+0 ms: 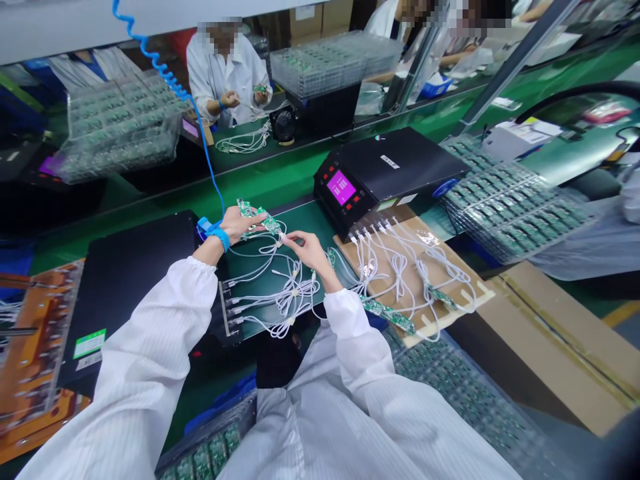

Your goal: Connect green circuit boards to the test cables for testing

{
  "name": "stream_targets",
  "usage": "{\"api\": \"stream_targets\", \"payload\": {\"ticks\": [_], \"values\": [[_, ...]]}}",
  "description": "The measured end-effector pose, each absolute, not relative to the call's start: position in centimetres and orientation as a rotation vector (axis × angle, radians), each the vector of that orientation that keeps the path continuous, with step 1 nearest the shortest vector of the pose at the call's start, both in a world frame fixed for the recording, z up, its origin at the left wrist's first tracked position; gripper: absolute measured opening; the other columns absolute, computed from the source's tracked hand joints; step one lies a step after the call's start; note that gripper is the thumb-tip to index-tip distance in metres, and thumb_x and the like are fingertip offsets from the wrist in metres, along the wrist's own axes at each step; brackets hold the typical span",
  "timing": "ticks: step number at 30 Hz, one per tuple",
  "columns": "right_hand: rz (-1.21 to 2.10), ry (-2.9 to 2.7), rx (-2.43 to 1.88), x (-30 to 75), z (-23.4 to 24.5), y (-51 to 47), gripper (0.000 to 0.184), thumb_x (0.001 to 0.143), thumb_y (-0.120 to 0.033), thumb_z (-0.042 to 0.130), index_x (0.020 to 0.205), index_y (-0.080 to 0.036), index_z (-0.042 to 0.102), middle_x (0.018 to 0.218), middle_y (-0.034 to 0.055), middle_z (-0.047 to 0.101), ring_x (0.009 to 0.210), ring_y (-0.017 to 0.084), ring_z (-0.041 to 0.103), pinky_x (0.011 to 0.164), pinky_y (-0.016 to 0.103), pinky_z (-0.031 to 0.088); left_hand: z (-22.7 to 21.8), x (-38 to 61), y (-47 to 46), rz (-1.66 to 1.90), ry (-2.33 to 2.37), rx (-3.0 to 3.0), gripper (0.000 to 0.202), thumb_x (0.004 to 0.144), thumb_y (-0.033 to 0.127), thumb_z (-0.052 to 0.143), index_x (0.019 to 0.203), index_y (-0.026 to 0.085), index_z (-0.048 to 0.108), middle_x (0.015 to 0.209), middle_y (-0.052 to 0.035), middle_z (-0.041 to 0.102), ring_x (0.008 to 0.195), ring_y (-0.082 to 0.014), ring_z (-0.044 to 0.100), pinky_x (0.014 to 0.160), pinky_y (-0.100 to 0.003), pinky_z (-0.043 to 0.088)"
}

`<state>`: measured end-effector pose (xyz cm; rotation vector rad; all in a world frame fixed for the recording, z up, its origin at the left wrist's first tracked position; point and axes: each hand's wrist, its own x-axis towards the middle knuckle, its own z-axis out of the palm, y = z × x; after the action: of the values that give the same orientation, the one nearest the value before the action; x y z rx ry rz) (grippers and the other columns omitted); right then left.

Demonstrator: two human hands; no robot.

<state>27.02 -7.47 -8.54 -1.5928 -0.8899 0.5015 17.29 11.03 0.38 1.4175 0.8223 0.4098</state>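
Note:
My left hand (pixel 237 225), with a blue wrist strap (pixel 220 235) on its wrist, is closed on green circuit boards (pixel 269 221) held above the bench. Beside it my right hand (pixel 309 251) pinches a white cable plug (pixel 283 237) at the near end of a board; whether the plug sits in the board I cannot tell. Below both hands lie bundled white cables (pixel 293 293), running from a black box (pixel 135 280) on the left. More white cables (pixel 397 263) lead from a black tester with a lit purple screen (pixel 342 187), over a cardboard sheet (pixel 350 250) with boards (pixel 387 313).
A coiled blue cord (pixel 170 80) hangs down to my left wrist. Clear trays of boards (pixel 505 200) stand at the right, near a cardboard box (pixel 550 340). An orange fixture (pixel 37 360) is at far left. A co-worker (pixel 227 73) handles a board across the line.

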Motion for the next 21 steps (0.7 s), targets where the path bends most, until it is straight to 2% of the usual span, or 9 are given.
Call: {"api": "stream_targets", "payload": {"ticks": [6,12,21], "values": [[0.509,-0.879,-1.575,27.0,-8.9,-7.3,0.029,0.089,-0.042,0.073,0.096,-0.016,0.079,0.097,0.0061,0.081,0.086,0.018,0.07,0.083,0.028,0.051,0.4,17.2,10.9,0.4,0.794,1.403,0.037,0.055,0.017,0.101,0.07,0.011,0.067,0.076,-0.0093,0.075,0.075,-0.0215,0.076,0.071,-0.032,0.067],[0.479,-0.862,-1.534,27.0,-9.5,-7.1,0.031,0.088,-0.047,0.074,0.095,-0.017,0.081,0.094,0.006,0.081,0.083,0.019,0.069,0.08,0.029,0.051,0.6,17.1,10.9,0.382,0.801,1.407,0.036,0.057,0.02,0.102,0.07,0.011,0.069,0.078,-0.0076,0.076,0.081,-0.023,0.077,0.084,-0.037,0.068],[0.466,-0.888,-1.506,27.0,-10.1,-6.9,0.025,0.09,-0.042,0.074,0.097,-0.018,0.082,0.094,0.0048,0.081,0.08,0.019,0.068,0.078,0.03,0.049,0.9,17.0,10.7,0.345,0.802,1.449,0.039,0.055,0.02,0.103,0.071,0.013,0.068,0.077,-0.0055,0.076,0.088,-0.0258,0.077,0.093,-0.044,0.065]]}}
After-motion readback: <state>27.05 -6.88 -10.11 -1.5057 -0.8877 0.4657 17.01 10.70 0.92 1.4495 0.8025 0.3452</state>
